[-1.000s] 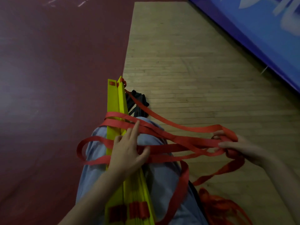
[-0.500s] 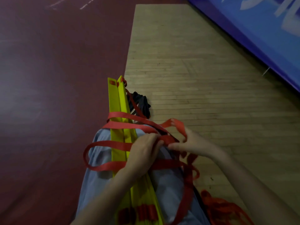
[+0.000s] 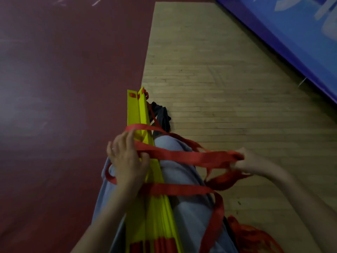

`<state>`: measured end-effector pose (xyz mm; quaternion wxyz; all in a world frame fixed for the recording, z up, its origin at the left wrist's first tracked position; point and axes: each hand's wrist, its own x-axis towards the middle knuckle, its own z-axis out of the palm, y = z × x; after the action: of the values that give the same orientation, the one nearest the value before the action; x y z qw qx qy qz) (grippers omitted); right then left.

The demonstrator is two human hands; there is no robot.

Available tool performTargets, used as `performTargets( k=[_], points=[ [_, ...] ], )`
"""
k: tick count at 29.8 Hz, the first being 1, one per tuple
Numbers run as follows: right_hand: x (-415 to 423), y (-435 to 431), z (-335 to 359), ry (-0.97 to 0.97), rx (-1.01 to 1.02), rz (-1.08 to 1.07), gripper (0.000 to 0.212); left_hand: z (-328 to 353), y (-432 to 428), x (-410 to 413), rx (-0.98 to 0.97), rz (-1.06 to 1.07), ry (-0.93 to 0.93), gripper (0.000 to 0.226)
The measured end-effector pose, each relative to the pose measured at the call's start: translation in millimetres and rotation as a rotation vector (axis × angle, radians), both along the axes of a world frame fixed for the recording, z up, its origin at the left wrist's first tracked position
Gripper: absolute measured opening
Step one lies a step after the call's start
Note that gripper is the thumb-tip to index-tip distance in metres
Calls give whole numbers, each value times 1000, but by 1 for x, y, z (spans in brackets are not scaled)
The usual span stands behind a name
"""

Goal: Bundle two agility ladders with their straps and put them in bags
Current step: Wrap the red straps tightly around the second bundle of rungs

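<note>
Looks like an indoor sports hall or gym; pale strip-wood flooring [image 3: 228,88] laid in narrow boards, meeting a dark red court surface [image 3: 63,70] along a straight edge; faint white painted lines [image 3: 78,1] at the far end of the red area; blue padded mat or banner [image 3: 295,33] with pale lettering along the far right; training gear too: yellow agility ladder rungs [image 3: 135,110] wrapped in red straps [image 3: 191,156].
</note>
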<state>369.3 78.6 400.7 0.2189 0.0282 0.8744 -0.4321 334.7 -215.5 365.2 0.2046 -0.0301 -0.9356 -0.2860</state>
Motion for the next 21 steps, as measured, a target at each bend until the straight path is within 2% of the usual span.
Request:
performTargets(
  k=[2,4,6,7,9,11,12,14,16,18,21],
  points=[
    [3,7,-4,-119,32,34,9,14,-10,-19,-39,25,-237,86],
    [4,7,-10,-181,50,57,7,17,-17,-43,-42,-35,-462,93],
    [1,5,-16,-205,53,79,2,17,-19,-61,-65,-137,-605,81],
    [1,4,-19,-224,54,96,6,16,-18,-64,-113,-167,-608,71],
    [-1,3,-24,-248,42,108,14,12,-17,-64,-324,-163,-543,48],
    [-3,2,-27,-224,14,106,28,9,-16,-59,-483,-118,-448,35],
    [-4,3,-28,-194,1,92,31,7,-16,-57,-481,-97,-374,30],
    [-3,5,-28,-117,-56,-1,20,7,-13,-48,-351,-145,-170,22],
    [-3,3,-21,-64,-206,-189,19,12,1,-29,-224,-310,83,19],
    [-8,-9,-6,-7,-363,-279,26,22,30,-4,-221,-536,264,13],
    [-21,-38,18,-31,-503,-195,60,22,69,31,-266,-903,391,14]
  ],
)
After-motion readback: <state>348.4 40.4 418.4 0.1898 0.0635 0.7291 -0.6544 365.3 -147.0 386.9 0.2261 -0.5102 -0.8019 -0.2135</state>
